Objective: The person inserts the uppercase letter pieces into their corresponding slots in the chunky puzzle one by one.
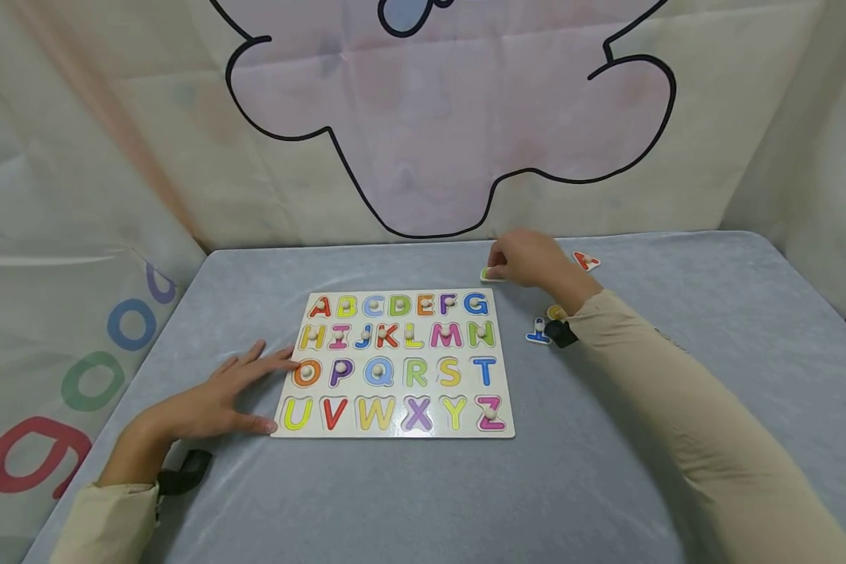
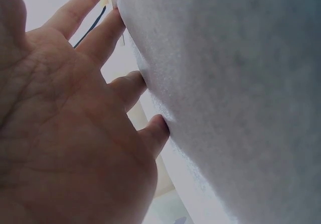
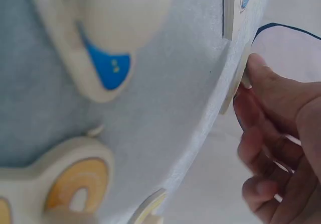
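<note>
A white alphabet puzzle board [image 1: 388, 392] lies on the table. Most pieces in the upper rows and the Z have round knobs; R to T and U to Y show flat letters. Spread fingers of my left hand [image 1: 215, 399] rest against the board's left edge, the thumb at its near-left corner. Beyond the far right corner, my right hand [image 1: 532, 262] pinches a green-and-white letter piece [image 1: 492, 276]. From the right wrist, the piece [image 3: 234, 86] appears edge-on, its knob at the thumb and finger; which letter it is cannot be told.
Right of the board lie a blue letter piece [image 1: 538, 332] and a yellow one [image 1: 556, 312], partly hidden by the right wrist. A red letter piece [image 1: 586, 261] lies farther back. The grey-blue cloth [image 1: 395, 501] reaches a printed backdrop [image 1: 423, 141] behind.
</note>
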### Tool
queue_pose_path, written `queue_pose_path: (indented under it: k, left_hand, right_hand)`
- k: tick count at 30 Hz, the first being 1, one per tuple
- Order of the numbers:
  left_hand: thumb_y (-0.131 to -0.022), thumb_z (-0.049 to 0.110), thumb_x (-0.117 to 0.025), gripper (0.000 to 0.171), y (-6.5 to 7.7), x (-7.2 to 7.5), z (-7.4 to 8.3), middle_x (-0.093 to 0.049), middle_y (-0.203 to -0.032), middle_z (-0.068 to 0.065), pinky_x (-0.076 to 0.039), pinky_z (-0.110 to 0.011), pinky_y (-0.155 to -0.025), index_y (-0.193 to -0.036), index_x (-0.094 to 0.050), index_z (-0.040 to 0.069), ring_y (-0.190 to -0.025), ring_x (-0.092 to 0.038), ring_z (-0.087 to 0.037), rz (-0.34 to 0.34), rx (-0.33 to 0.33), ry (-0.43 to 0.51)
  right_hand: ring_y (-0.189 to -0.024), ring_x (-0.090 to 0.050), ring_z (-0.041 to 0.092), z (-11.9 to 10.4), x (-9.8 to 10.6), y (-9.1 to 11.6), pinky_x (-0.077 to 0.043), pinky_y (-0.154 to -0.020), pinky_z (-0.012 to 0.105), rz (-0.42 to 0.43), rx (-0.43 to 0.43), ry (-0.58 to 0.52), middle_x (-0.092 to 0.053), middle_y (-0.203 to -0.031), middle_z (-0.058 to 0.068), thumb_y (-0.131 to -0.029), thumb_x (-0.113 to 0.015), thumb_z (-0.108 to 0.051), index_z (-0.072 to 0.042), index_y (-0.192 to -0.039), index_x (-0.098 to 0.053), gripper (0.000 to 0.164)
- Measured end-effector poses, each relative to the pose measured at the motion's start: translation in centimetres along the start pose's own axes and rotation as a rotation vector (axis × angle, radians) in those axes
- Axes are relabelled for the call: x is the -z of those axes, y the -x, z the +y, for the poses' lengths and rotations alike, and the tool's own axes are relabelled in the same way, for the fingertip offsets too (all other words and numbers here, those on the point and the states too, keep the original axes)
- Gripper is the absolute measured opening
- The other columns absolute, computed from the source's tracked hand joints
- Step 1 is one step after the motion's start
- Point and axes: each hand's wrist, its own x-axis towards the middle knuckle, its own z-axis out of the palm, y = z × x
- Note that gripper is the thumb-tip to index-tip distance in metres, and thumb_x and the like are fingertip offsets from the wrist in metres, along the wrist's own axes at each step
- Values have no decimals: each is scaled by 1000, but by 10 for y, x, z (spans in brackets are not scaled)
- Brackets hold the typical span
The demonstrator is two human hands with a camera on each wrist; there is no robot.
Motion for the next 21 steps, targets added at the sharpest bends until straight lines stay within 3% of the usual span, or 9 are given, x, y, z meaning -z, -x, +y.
queue_pose_path:
  k: [4, 7, 14, 21]
  left_hand:
    - [-77, 48, -80, 80, 0, 1, 1, -25, -166, -7, -1, -73, -114, -147, -42, 39, -153, 3, -48, -3, 3, -3]
    - [-77, 48, -80, 79, 1, 1, 2, -24, -166, -6, 0, -74, -113, -146, -42, 39, -153, 4, -48, -7, 7, 6]
    - [-78, 47, -80, 79, 0, 1, -1, -25, -166, -6, -1, -73, -113, -146, -42, 37, -153, 3, -49, 1, -4, -3]
    - [-76, 48, -81, 81, -2, 0, -2, -24, -167, -6, 0, -73, -114, -147, -42, 37, -153, 4, -47, -5, 2, -2]
  right_hand:
    - [-81, -56, 20, 6, 1, 4, -44, -65, 31, -23, -59, -5, -67, -86, 3, -90, -74, -36, -14, -90, -75, 22]
    - [-81, -56, 20, 10, -1, 5, -44, -65, 31, -33, -76, -16, -67, -87, 3, -89, -74, -37, -13, -91, -74, 24]
    - [-98, -59, 26, 21, -5, 4, -51, -81, 37, -53, 13, -184, -69, -104, 7, -94, -69, -17, -16, -111, -75, 18]
    - [-101, -59, 29, 30, -7, 3, -52, -82, 37, -83, 22, -280, -69, -106, 9, -94, -67, -9, -12, -112, -75, 20]
